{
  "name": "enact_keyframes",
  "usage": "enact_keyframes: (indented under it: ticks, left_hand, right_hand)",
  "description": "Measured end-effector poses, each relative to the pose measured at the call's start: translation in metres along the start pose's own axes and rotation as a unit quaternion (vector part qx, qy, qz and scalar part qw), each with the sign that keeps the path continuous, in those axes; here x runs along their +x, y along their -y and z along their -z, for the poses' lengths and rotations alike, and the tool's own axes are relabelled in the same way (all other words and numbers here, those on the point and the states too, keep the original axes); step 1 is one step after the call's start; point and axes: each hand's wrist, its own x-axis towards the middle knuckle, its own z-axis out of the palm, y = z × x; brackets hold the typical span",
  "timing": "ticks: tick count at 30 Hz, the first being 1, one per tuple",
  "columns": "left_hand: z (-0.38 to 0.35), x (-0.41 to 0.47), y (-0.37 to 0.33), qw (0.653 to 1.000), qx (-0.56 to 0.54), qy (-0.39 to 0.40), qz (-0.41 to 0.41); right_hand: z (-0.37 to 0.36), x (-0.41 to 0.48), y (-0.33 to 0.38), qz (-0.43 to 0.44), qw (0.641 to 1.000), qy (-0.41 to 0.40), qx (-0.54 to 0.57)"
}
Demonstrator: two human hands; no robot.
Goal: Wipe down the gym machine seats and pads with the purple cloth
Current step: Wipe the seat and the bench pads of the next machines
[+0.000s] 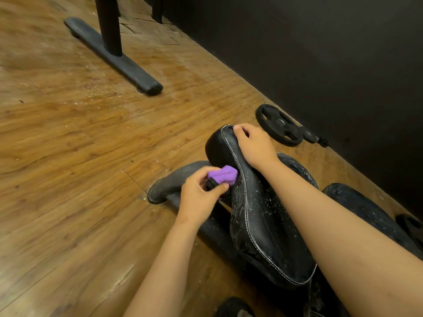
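One purple cloth (223, 175); one seat (263, 220); two hands (199, 195) (254, 145); two weight plates (279, 124) (309, 134).

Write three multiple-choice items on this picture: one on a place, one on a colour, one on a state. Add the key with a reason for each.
1. Where is the purple cloth?
A. Flat on the floor
B. In the left hand, against the side of the black seat
C. Draped over a weight plate

2. What colour is the stitching on the seat?
A. Red
B. Yellow
C. White

3. What is the right hand doing?
A. Gripping the far end of the seat
B. Hanging free in the air
C. Holding the cloth

Key: 1 B, the fingers pinch the cloth against the seat's left flank. 2 C, a white seam runs along the seat's edge. 3 A, its thumb lies on the far tip and its fingers curl over the edge.
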Motion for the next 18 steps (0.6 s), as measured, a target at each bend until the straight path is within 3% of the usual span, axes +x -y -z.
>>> enact_keyframes:
  ticks: [5, 7, 10, 12, 15, 18]
  left_hand:
    - [0.020, 0.002, -0.011, 0.982, -0.004, 0.181, 0.046]
    - [0.017, 0.008, -0.014, 0.988, 0.018, 0.151, 0.020]
    - [0.007, 0.018, -0.014, 0.999, 0.041, -0.012, -0.033]
    - [0.004, 0.025, -0.016, 0.994, 0.062, -0.067, -0.055]
    - [0.002, 0.022, -0.014, 0.993, 0.084, -0.049, -0.068]
    - [0.006, 0.010, -0.014, 0.994, 0.087, 0.052, -0.049]
  right_hand:
    - [0.003, -0.002, 0.004, 0.000, 1.000, 0.007, -0.014]
    - [0.005, -0.002, 0.005, 0.001, 1.000, 0.025, -0.010]
    - [0.014, -0.002, 0.004, 0.011, 0.997, 0.074, 0.003]
    - [0.025, -0.009, 0.003, 0.015, 0.997, 0.079, 0.006]
    - [0.050, -0.039, -0.007, 0.017, 0.999, 0.039, -0.009]
    - [0.068, -0.088, -0.026, 0.008, 1.000, 0.029, -0.008]
